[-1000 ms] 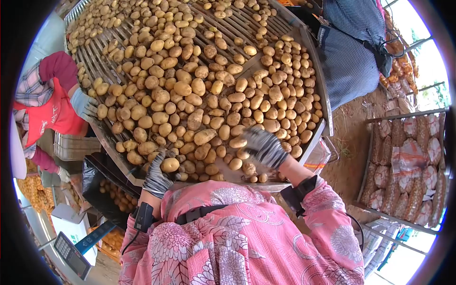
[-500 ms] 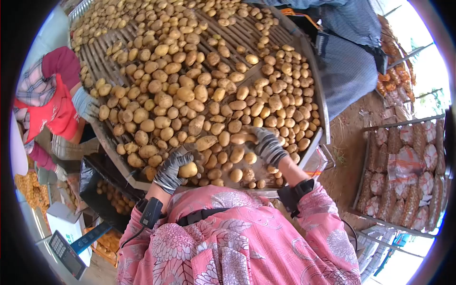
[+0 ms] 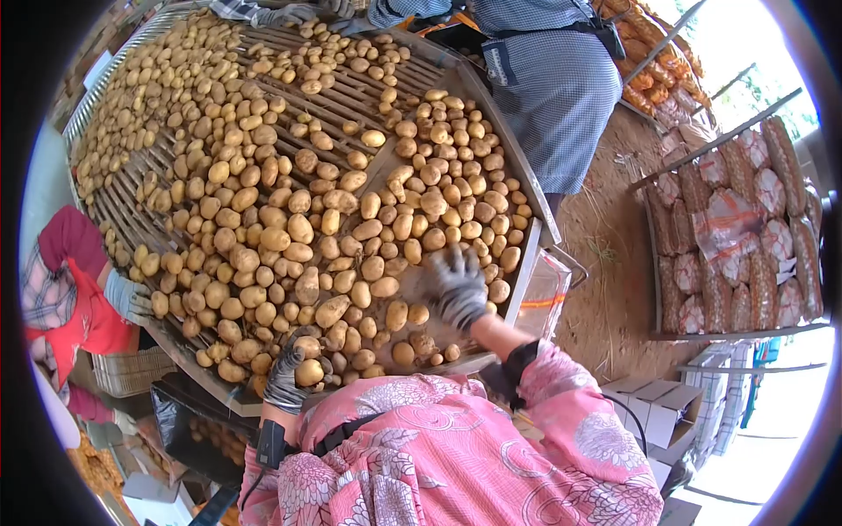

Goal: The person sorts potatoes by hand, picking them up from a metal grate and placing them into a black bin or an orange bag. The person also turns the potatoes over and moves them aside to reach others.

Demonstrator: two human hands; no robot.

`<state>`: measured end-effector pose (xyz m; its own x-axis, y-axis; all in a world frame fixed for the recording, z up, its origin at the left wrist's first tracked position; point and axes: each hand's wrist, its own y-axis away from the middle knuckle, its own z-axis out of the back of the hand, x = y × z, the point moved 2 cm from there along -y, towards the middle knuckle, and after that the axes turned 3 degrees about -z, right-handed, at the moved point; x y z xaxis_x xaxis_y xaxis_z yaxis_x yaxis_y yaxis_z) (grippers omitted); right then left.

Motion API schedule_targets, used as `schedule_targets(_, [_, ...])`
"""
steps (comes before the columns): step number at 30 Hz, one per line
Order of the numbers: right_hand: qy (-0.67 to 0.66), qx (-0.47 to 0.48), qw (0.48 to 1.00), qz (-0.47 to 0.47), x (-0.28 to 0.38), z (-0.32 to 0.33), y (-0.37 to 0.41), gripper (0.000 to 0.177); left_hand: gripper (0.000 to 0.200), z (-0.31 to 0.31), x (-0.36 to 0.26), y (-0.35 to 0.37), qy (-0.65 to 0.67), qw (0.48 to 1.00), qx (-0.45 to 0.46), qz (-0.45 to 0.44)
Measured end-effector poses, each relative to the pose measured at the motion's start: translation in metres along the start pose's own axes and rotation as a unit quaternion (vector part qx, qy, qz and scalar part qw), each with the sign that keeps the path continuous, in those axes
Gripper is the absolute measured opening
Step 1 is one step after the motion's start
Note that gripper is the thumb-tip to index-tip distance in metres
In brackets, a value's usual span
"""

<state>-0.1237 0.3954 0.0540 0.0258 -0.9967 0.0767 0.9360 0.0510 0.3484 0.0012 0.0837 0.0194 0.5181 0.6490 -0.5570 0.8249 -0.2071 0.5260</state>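
Observation:
A metal sorting table [image 3: 533, 203] with roller bars is heaped with yellow potatoes [image 3: 263, 237]. My left hand [image 3: 287, 377], in a grey striped glove, is closed around one potato [image 3: 309, 372] at the table's near edge. My right hand [image 3: 456, 287], gloved the same way, lies spread with fingers apart on the potatoes at the near right corner and holds nothing. Pink flowered sleeves cover both my arms.
A person in a red apron [image 3: 74, 302] stands at the left with a gloved hand [image 3: 127, 296] on the table's edge. Another person in a blue checked apron [image 3: 548, 83] stands at the far right. Mesh sacks of potatoes [image 3: 745, 237] fill a rack on the right. Cardboard boxes [image 3: 653, 408] sit beside me.
My view swung, so the table sits further left and lower. My left hand kept its potato near the table's edge. My right hand let go of a potato and spread flat.

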Motion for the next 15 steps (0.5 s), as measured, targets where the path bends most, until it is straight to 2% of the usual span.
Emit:
schedule_targets(1, [0.024,-0.042,0.998,0.034,-0.001,-0.039,0.005,0.073,0.057,0.004,0.003,-0.003,0.014,1.000,0.008,0.010])
schedule_targets(4, [-0.006,-0.029,0.982,0.184,0.006,-0.028,0.037,0.057,0.056,0.005,0.005,-0.005,0.017,0.999,-0.010,0.039])
schedule_targets(6, [-0.052,0.014,0.970,0.235,-0.007,-0.022,0.034,0.053,0.060,0.002,0.006,-0.010,0.064,0.995,-0.067,0.047])
schedule_targets(7, [-0.114,0.012,0.962,0.249,-0.016,-0.012,0.027,0.045,0.064,0.001,0.004,-0.011,0.055,0.994,-0.057,0.081])
schedule_targets(8, [-0.204,-0.079,0.936,0.274,-0.033,-0.011,0.019,0.035,0.064,-0.001,0.003,-0.010,0.056,0.993,-0.062,0.080])
schedule_targets(9, [-0.231,-0.149,0.931,0.238,-0.048,-0.011,0.009,0.024,0.064,-0.012,-0.002,-0.009,0.078,0.993,-0.066,0.066])
schedule_targets(10, [-0.202,-0.150,0.957,0.143,-0.061,-0.016,-0.008,0.020,0.065,-0.017,-0.005,-0.006,0.100,0.991,-0.071,0.051])
schedule_targets(11, [-0.250,-0.150,0.951,0.105,-0.064,0.008,-0.009,0.021,0.060,0.000,0.000,-0.010,0.148,0.985,-0.013,0.087])
schedule_targets(12, [-0.304,-0.149,0.938,0.068,-0.067,0.013,-0.016,0.023,0.060,-0.004,-0.003,-0.007,0.151,0.985,-0.019,0.084])
schedule_targets(14, [-0.249,-0.127,0.954,0.108,-0.054,0.021,-0.018,0.024,0.064,-0.016,-0.009,-0.007,0.132,0.990,-0.038,0.024])
schedule_targets(15, [-0.241,-0.086,0.952,0.167,-0.045,0.014,-0.020,0.031,0.064,-0.019,-0.010,-0.006,0.140,0.989,-0.035,0.016])
